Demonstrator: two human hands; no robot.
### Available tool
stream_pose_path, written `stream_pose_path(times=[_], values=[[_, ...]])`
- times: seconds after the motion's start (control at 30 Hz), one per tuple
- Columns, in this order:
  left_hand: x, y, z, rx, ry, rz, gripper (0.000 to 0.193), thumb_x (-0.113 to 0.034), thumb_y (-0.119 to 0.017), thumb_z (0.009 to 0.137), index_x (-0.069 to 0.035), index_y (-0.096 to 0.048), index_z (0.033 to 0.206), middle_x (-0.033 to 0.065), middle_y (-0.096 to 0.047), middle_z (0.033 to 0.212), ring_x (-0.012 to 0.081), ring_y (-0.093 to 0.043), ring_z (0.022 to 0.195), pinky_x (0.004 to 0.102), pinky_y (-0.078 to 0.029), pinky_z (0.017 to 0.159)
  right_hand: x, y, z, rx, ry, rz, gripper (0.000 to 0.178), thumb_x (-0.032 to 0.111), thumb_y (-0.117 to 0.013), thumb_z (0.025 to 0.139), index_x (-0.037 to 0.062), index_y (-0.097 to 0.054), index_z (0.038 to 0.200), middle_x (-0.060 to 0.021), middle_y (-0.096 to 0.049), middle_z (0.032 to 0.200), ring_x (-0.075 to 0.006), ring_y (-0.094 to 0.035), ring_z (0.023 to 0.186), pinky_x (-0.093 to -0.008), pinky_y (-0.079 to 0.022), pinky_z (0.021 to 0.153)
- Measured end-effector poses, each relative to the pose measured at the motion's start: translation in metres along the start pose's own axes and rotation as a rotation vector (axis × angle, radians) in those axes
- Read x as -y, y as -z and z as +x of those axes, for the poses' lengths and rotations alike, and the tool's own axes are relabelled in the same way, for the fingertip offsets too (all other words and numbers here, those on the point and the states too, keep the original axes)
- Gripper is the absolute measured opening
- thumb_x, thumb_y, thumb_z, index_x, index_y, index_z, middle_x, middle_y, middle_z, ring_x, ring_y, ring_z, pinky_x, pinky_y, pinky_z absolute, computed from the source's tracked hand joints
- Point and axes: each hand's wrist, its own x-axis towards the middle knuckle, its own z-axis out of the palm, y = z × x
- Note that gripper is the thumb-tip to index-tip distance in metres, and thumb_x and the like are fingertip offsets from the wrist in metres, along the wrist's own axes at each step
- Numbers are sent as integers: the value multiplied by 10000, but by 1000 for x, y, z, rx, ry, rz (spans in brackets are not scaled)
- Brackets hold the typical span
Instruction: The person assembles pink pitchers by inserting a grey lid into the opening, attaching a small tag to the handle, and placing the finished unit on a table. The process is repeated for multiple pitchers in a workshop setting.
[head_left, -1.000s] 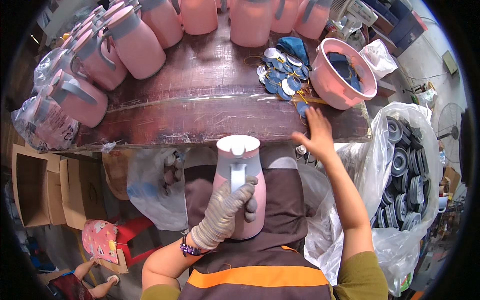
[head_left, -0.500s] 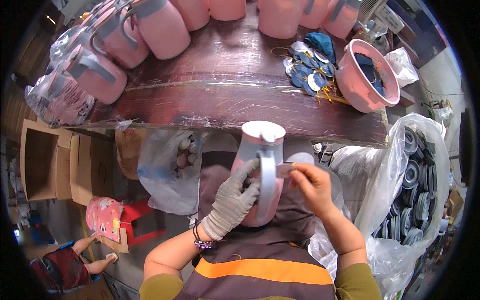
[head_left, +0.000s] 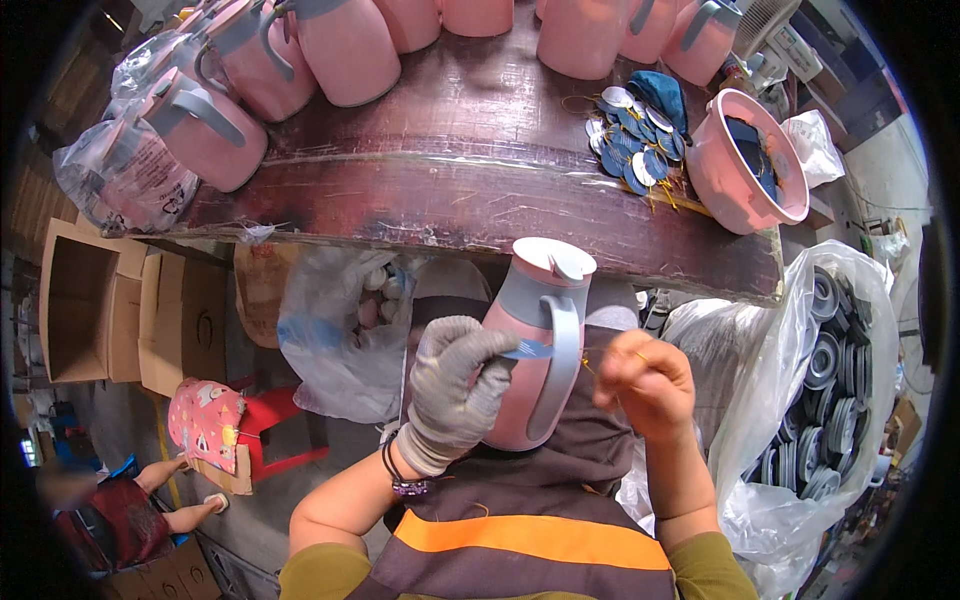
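- Below the near edge of the dark wooden worktop (head_left: pixel 450 190), a pink jug (head_left: pixel 530 350) with a grey handle and a white lid stands upright on the person's lap, tilted slightly to the right.
- Left hand (head_left: pixel 450 390), in a grey knit glove, is closed against the left side of the jug; its fingers pinch a small blue tag (head_left: pixel 530 349) just at the handle.
- Right hand (head_left: pixel 645 385), bare, is curled shut just to the right of the handle, pinching a thin yellowish string (head_left: pixel 590 365) that runs toward the tag (whether the string is already tied cannot be made out).
- On the worktop's right part lies a pile of blue and white tags (head_left: pixel 630 140) with loose strings, and beside it a pink bowl (head_left: pixel 735 180) holding a few more.
- Along the far and left edges of the worktop stand more pink jugs (head_left: pixel 340 45) with grey handles, some lying on their sides, some wrapped in clear plastic bags (head_left: pixel 125 175).
- To the person's right, a big clear bag (head_left: pixel 790 400) holds stacked grey round parts.
- Under the worktop hangs another clear bag (head_left: pixel 335 330) with small pale pieces.
- At the left, open cardboard boxes (head_left: pixel 110 300) sit on the floor, near a red stool (head_left: pixel 280 440) with a patterned cushion.
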Motion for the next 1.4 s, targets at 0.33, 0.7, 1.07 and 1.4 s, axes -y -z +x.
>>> stream_pose_path(times=[0.33,0.7,1.07,1.4], values=[[-12,8,4,73,27,-20,270,27,-684,748,-59,-654,1003,88,-597,883,250,-573,804,334,-473,710,-17,-37,21,-95,330,-996,553,-72,-695,759,-1,-531,1282,-112,-674,933,-195,-652,700,-282,-516,609],[-2,-9,-28,793,687,-476,325,-279,-638,895,-21,-597,1089,120,-665,897,229,-648,842,342,-491,750,-11,-41,23,-305,-173,-367,380,72,-596,917,40,-566,1295,-15,-627,898,-58,-514,665,-205,-411,564],[-3,10,-47,813,530,-455,265,-245,-614,934,-29,-614,1089,119,-655,944,216,-621,897,327,-478,806,27,30,40,-394,-77,-668,281,12,-513,901,0,-575,1175,-23,-606,962,-55,-549,740,-215,-472,617],[-20,32,-33,741,519,-523,241,-229,-624,935,-22,-612,1057,73,-649,871,155,-615,812,312,-489,733,-4,44,21,-302,-132,-617,306,105,-555,919,29,-559,1215,1,-562,836,-50,-494,706,-205,-397,605]])
